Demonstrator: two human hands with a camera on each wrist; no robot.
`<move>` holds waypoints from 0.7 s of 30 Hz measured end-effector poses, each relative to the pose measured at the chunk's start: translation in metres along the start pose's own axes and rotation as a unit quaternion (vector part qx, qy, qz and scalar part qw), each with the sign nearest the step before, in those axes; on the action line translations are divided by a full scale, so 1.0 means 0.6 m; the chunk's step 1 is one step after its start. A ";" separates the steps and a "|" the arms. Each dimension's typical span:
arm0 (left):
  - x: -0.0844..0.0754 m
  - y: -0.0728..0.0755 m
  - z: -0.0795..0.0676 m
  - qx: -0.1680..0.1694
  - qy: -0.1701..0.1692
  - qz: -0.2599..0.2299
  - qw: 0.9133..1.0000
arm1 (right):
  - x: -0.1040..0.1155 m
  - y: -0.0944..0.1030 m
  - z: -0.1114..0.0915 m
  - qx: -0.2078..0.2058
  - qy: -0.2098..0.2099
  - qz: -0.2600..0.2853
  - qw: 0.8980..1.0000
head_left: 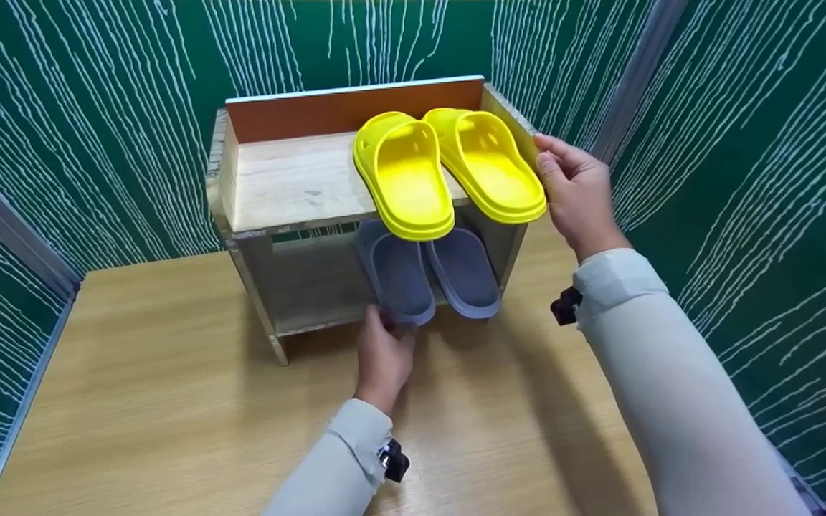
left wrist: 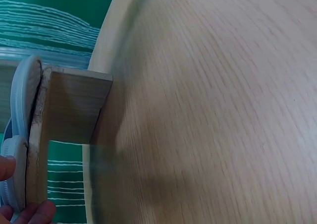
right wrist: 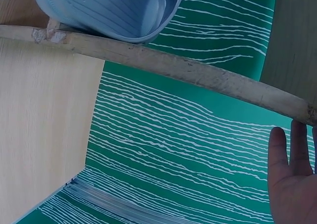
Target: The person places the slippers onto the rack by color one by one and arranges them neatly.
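A pair of yellow clogs, the left clog and the right clog, sits on the top shelf of a small wooden shoe rack, heels over its front edge. Below, on the lower shelf, lie two grey clogs: the left one and the right one. My left hand pinches the left grey clog's heel, thumb above it and fingers under it by the shelf edge. With fairly straight fingers, my right hand touches the rack's right side panel, beside the right yellow clog.
The rack stands on a light wooden tabletop. Green walls with white drip lines enclose it at the back and both sides. A reddish-brown back board rises behind the top shelf.
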State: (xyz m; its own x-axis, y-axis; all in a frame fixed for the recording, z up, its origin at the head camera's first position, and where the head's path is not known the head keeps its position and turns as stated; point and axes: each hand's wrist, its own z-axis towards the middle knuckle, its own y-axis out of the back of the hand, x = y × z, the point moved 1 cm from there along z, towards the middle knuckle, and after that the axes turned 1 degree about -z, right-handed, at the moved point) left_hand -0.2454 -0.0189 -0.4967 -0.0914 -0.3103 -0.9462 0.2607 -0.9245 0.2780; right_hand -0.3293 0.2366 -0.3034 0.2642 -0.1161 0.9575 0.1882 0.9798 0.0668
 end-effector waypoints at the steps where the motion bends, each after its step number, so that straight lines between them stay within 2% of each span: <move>1: 0.001 0.001 0.000 -0.002 -0.003 0.000 1.000 | 0.000 -0.002 0.000 0.002 0.000 0.001 1.000; 6: 0.003 0.004 -0.003 -0.010 -0.016 0.002 1.000 | 0.000 -0.003 0.005 0.012 0.003 0.001 1.000; 9: 0.000 0.007 -0.006 -0.002 -0.022 -0.001 1.000 | 0.001 0.006 0.009 0.017 0.003 -0.003 1.000; 13: -0.005 0.018 -0.014 0.011 -0.013 0.000 1.000 | 0.006 0.022 0.009 0.041 -0.004 -0.018 0.999; 17: -0.006 0.044 -0.022 0.015 0.003 0.001 1.000 | 0.011 0.038 0.000 0.077 -0.006 -0.054 0.996; 21: 0.004 0.085 -0.028 0.013 0.013 0.034 0.999 | -0.002 0.064 -0.011 0.085 -0.013 -0.113 0.990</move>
